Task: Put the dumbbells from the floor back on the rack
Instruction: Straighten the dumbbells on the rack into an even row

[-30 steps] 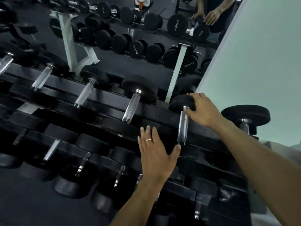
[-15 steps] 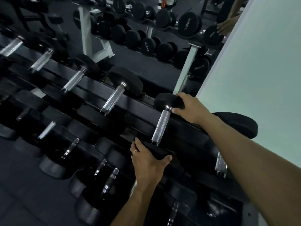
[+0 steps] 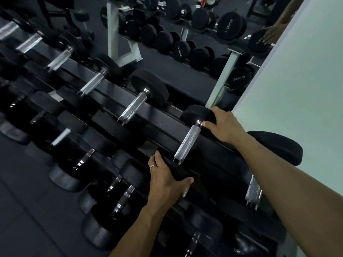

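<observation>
A black dumbbell with a knurled chrome handle (image 3: 187, 142) lies across the top tier of the dark rack (image 3: 163, 125). My right hand (image 3: 225, 125) grips its far rubber head (image 3: 196, 115), fingers curled over the top. My left hand (image 3: 167, 178) grips its near head (image 3: 178, 168), thumb on the right side, a ring on one finger. Several more dumbbells (image 3: 137, 104) sit in a row to the left on the same tier.
Lower tiers hold several more dumbbells (image 3: 122, 197). A larger dumbbell (image 3: 278, 147) lies to the right under my right forearm. A mirror (image 3: 167, 34) behind the rack reflects the weights. A pale wall (image 3: 297, 80) stands on the right. Dark floor (image 3: 27, 210) at the lower left.
My left hand went from flat on the rail to gripping the dumbbell's near head. The view shifted left and closer; my right hand stayed on the far head.
</observation>
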